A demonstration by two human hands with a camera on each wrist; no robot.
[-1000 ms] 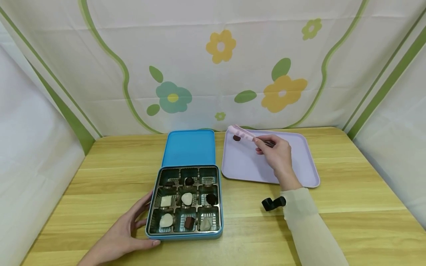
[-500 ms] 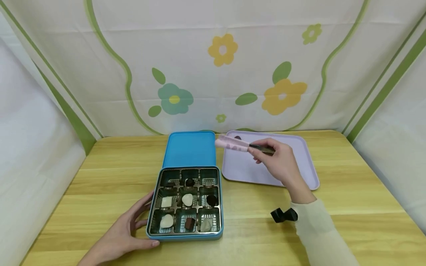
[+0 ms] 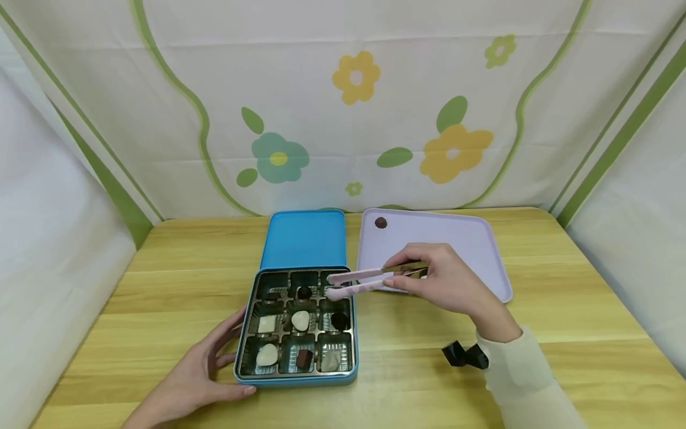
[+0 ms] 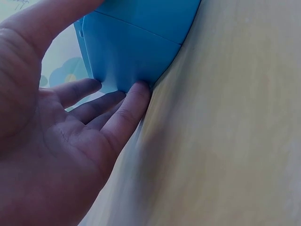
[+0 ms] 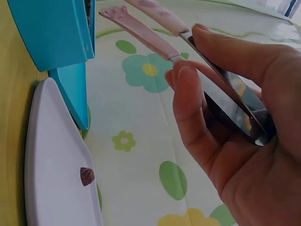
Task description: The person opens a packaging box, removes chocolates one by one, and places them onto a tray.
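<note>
My left hand (image 3: 195,369) rests against a blue tin (image 3: 300,382), its straight fingers touching the left side and its thumb along the front corner. Inside, a divided insert holds chocolates, among them a white heart-shaped chocolate (image 3: 301,320) in the centre and a brown square chocolate (image 3: 304,358) at the front. With my right hand (image 3: 439,283) I hold metal tongs (image 5: 155,40) with pink paw-shaped tips. The tips stand apart over the back right compartment, nothing visible between them. One brown chocolate (image 3: 380,222) sits in the far left corner of the lilac tray (image 3: 461,232).
The tin's blue lid (image 3: 304,238) lies behind it, beside the tray. A black strap piece (image 3: 464,355) shows at my right cuff, above the wooden table (image 3: 402,381). A flowered cloth (image 3: 354,128) hangs along the table's back edge.
My right hand has brought the tongs left and toward me, from the brown chocolate on the tray to over the tin. Their tips have spread apart. My left hand stays in place.
</note>
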